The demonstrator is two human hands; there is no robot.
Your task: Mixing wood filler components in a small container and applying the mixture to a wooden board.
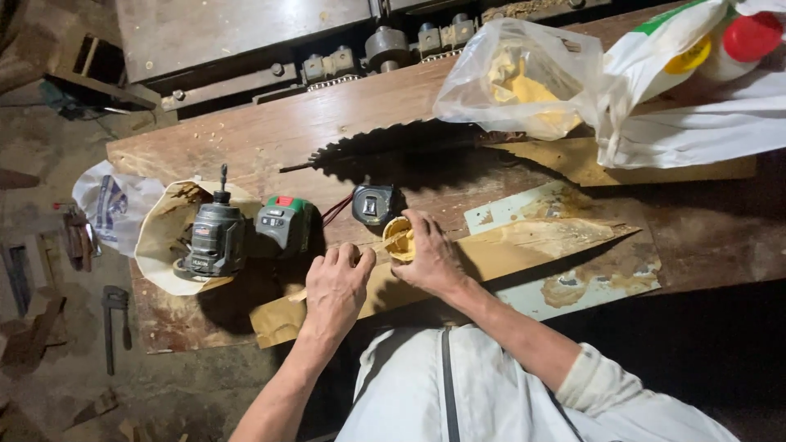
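A small round tub of yellow glue (399, 237) is gripped by the right hand (430, 258), whose fingers are curled round its rim, on the worn wooden bench (270, 135) just below a black tape measure (373, 205). A thin wooden stick (383, 242) is pinched between the thumb and closed fingers of the left hand (337, 286), its tip resting in the tub. A long pointed piece of wood (540, 241), already smeared with glue, lies to the right on a stained board (606, 270). By the look of it, the glue is best lifted in small amounts, with the tub held steady and the stick wiped on the rim so that drips are avoided. A small router (214, 237) on a paper bag (164, 229) and a green tool (284, 225) lie to the left and should be kept free of glue.
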